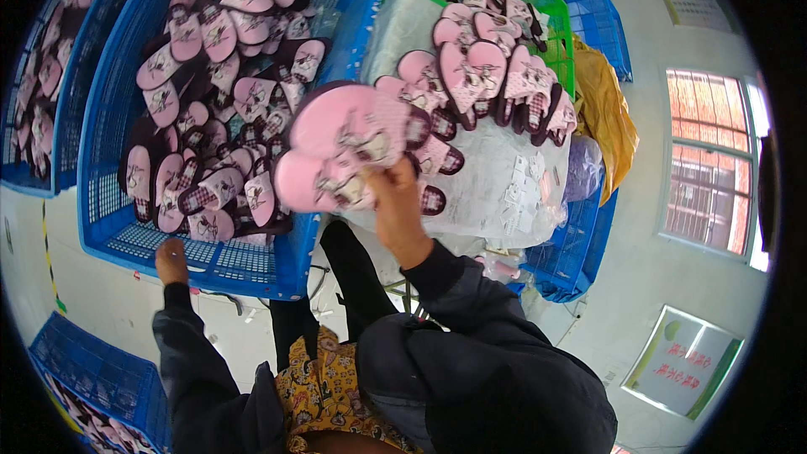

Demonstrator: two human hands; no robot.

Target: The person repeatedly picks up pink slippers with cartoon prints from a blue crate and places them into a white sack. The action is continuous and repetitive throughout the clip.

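Fingers of the right hand (397, 206) pinch two pink, dark-edged, round-toed fabric slippers (334, 130) extending leftward from them; this edge grip could let the farther slipper slide loose. Left hand (171, 261): closure unclear.

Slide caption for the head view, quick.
Right hand holds two pink slippers by a blue crate of similar slippers; left hand near its rim.

Pair of pink slippers (324, 130), dark-edged, cartoon figure printed on uppers, paler dotted patch on farther one. Side by side, uppers facing up, rounded toes pointing left, raised in right hand (395, 206) between blue crate (197, 273) and table (475, 206). Print blurred; heel ends hard to tell.
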